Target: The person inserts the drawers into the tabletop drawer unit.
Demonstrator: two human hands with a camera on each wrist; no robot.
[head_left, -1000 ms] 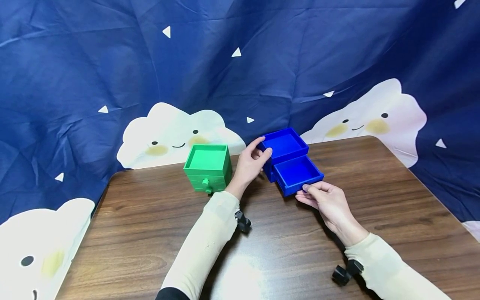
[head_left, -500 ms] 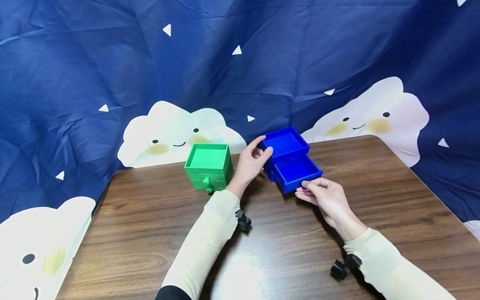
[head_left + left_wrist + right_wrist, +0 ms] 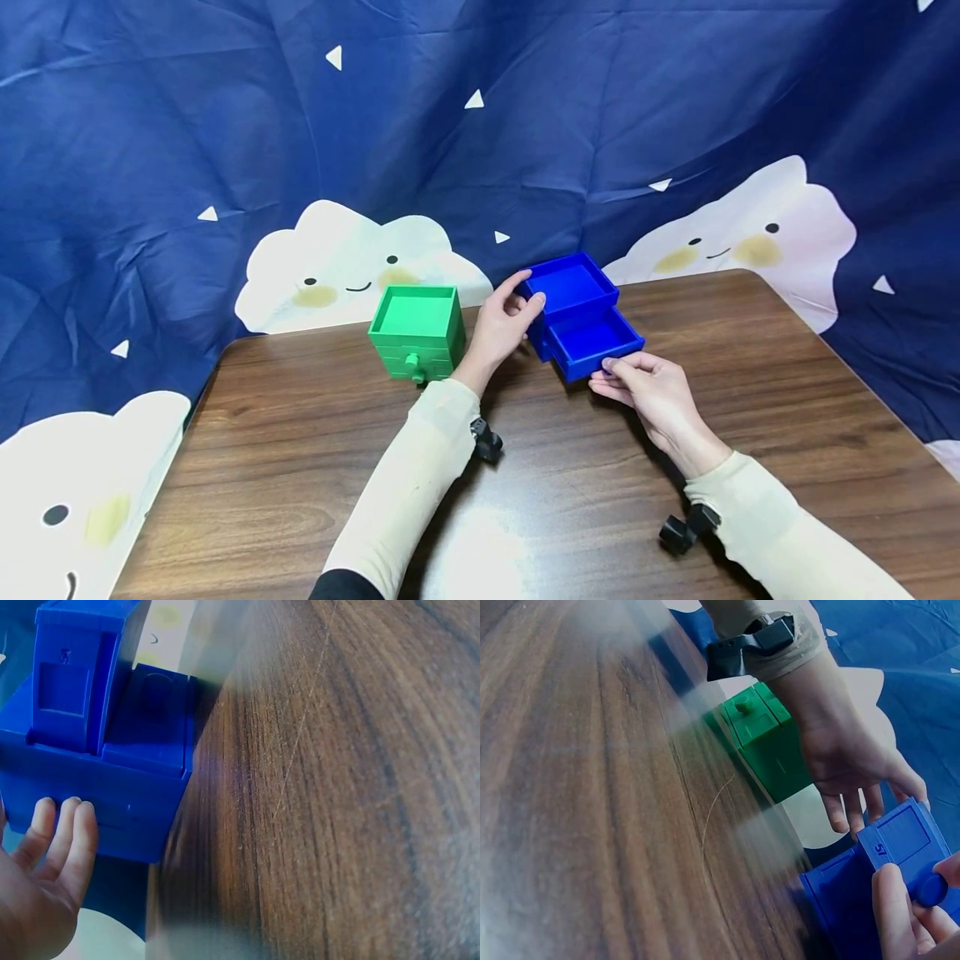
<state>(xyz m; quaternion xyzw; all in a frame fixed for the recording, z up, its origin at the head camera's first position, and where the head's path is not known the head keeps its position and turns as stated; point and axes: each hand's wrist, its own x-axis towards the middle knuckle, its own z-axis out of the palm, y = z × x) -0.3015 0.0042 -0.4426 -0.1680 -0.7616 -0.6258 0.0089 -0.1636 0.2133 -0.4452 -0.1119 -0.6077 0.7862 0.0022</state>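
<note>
A small blue drawer cabinet [image 3: 572, 287] with a shallow tray top stands at the back of the table, its drawer [image 3: 596, 335] pulled well out and bare inside. My left hand [image 3: 498, 329] grips the cabinet's left side, index finger at the top rim and thumb at the front corner. In the left wrist view, three fingertips rest against the blue side wall [image 3: 90, 787]. At the drawer front, my right hand [image 3: 663, 404] pinches the round knob [image 3: 930, 889], best seen in the right wrist view; the head view mostly hides it.
To the left stands a similar green drawer cabinet [image 3: 415, 333], its drawers closed and knobs facing forward. Both sit near the back edge of the brown wooden table [image 3: 285, 467]. A blue cloth [image 3: 420, 125] with white clouds hangs behind.
The blue drawer has slid slightly back into its cabinet, with my right hand moving along at the knob. My left hand keeps its place on the cabinet.
</note>
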